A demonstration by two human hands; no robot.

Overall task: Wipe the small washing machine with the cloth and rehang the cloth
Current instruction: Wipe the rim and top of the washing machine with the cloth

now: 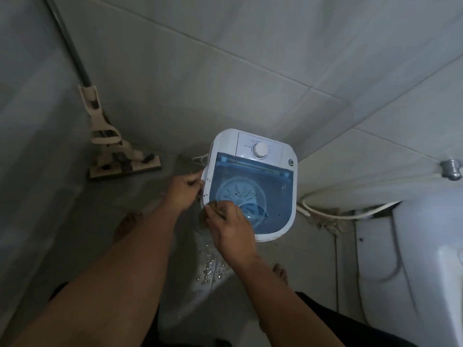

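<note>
The small white washing machine [265, 146] with a blue see-through lid [270, 186] stands on the floor against the tiled wall. My left hand [184, 190] grips the machine's left side. My right hand [229, 229] rests on the front left corner of the lid, its fingers closed on a small dark brownish cloth [217, 210]. Most of the cloth is hidden under the fingers.
A beige mop [110, 146] leans in the left corner. A white toilet [421, 259] stands at the right, with a white hose [333, 212] and a metal valve [451, 167] by the wall. Water drops [210, 266] lie on the floor between my bare feet.
</note>
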